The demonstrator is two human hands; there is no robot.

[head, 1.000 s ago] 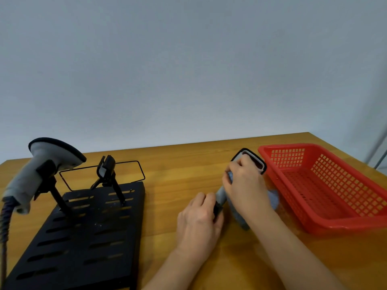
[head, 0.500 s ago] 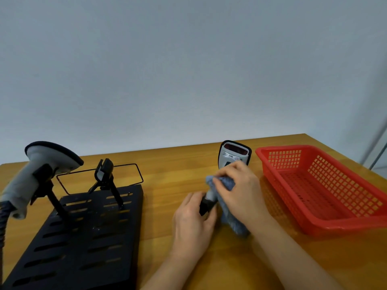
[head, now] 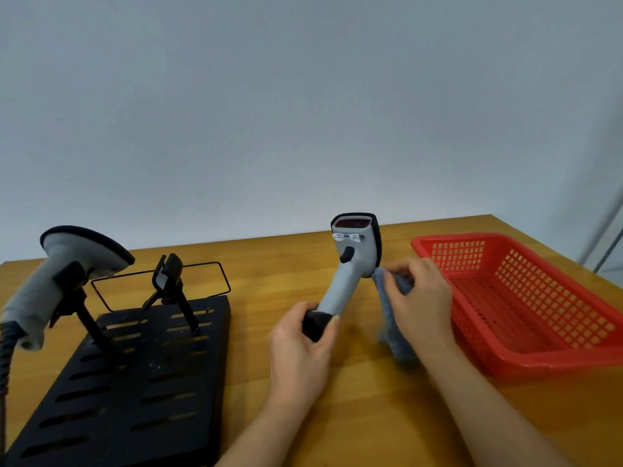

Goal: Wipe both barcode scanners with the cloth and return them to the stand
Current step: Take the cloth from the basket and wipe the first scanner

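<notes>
Left hand [head: 298,352] gripping gray scanner [head: 354,264] by its base, right hand [head: 418,298] pinching blue cloth [head: 392,326] beside red basket [head: 526,362].

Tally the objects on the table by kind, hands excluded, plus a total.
Barcode scanners: 2, held scanner, scanner on the stand
Stand: 1, black slotted stand
Cloth: 1, blue cloth
Basket: 1, red basket
Total: 5
</notes>
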